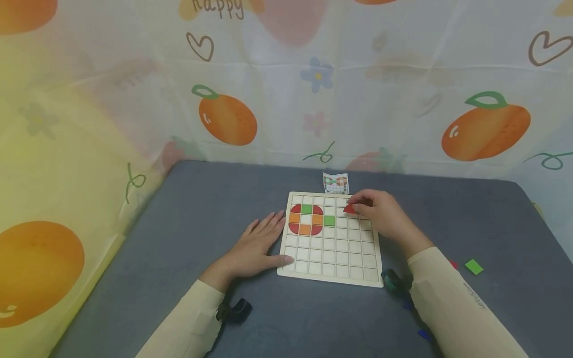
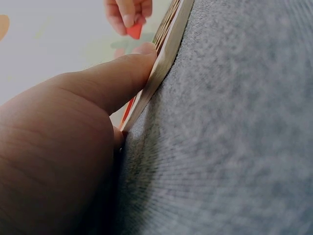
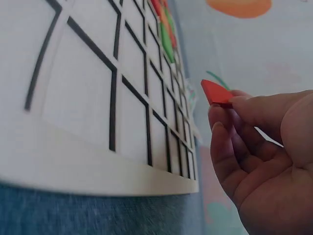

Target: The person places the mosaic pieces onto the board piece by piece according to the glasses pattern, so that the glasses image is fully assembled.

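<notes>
The person's right hand [image 1: 388, 219] arches over the board [image 1: 329, 256], thumb and fingertips pinching a red piece [image 3: 214, 93] above its far right part. Left of the grip sits a green tile [image 1: 329, 220]; beyond, a card [image 1: 335, 184]. The left hand [image 1: 254, 250] lies palm down, fingers straight, thumb on the board's left edge.

Left sleeve [image 1: 183, 325], cream, lightly creased, and out of it a bare left hand [image 1: 255, 251]; the right sleeve [image 1: 447, 291] matches, showing small dark lettering [image 1: 474, 296] towards the right edge of the desk [image 1: 134, 278], and then a bare right hand [image 1: 390, 219]! And there, a chunky, curved black left wrist device [image 1: 238, 311], then a dark right wrist device [image 1: 405, 283] with a greenish patch [image 1: 391, 282]!
</notes>
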### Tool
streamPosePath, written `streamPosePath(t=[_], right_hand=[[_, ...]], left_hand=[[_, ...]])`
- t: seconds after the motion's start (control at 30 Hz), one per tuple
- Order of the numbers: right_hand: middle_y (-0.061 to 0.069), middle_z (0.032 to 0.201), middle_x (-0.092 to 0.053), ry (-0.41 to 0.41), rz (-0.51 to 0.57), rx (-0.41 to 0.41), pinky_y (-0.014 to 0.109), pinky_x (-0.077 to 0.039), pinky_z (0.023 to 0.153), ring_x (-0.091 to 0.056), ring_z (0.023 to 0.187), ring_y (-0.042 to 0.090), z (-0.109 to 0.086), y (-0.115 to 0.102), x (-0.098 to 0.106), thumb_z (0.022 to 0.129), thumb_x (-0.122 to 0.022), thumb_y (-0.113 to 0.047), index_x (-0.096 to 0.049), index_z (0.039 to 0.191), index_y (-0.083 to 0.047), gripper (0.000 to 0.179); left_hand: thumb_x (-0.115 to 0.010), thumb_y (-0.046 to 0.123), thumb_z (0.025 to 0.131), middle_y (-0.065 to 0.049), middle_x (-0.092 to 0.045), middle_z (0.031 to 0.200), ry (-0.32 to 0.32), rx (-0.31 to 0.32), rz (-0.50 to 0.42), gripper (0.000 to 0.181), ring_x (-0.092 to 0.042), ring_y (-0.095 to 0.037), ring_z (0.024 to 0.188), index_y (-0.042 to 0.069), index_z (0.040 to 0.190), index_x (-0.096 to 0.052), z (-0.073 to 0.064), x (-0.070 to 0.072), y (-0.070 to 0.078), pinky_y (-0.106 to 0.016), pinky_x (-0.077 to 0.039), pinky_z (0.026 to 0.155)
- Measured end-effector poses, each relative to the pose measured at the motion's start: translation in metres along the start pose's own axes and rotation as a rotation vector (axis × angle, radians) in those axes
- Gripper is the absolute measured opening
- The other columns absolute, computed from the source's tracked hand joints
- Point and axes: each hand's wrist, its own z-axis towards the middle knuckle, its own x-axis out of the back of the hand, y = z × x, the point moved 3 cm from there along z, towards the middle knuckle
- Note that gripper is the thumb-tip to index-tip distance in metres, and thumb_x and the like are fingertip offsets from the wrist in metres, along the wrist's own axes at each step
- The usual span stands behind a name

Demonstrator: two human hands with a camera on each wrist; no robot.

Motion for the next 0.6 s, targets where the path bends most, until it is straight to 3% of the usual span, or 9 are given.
streamPosePath(t=[0.23,0.4,0.6], right_hand=[[0.013,0.118,-0.073,-0.021,-0.030,0.008,0.052,-0.050,0.097,-0.064,0.111,0.034,0.015,0.004,-0.011,0.111,-0.064,-0.010,-0.077,0.126,-0.005,0.020],[0.013,0.119,-0.073,-0.036,-0.042,0.021,0.055,-0.051,0.099,-0.064,0.113,0.035,0.018,0.005,-0.016,0.112,-0.062,-0.009,-0.078,0.123,-0.006,0.019],[0.014,0.121,-0.070,-0.037,-0.035,0.025,0.051,-0.053,0.092,-0.065,0.105,0.033,0.020,0.004,-0.019,0.111,-0.062,-0.006,-0.078,0.120,-0.007,0.018]], left_hand=[[-0.063,0.074,0.098,0.001,-0.008,0.182,-0.006,-0.002,0.005,0.109,0.002,-0.019,0.166,0.013,0.175,-0.017,-0.001,0.001,0.001,-0.054,0.001,0.130],[-0.062,0.074,0.098,0.002,-0.007,0.182,-0.009,-0.006,0.004,0.108,0.002,-0.019,0.166,0.013,0.175,-0.016,-0.001,0.002,0.001,-0.054,0.001,0.130],[-0.062,0.074,0.098,0.002,-0.007,0.182,-0.009,-0.002,0.007,0.108,0.002,-0.019,0.166,0.013,0.175,-0.016,-0.001,0.002,0.000,-0.054,0.001,0.130]])
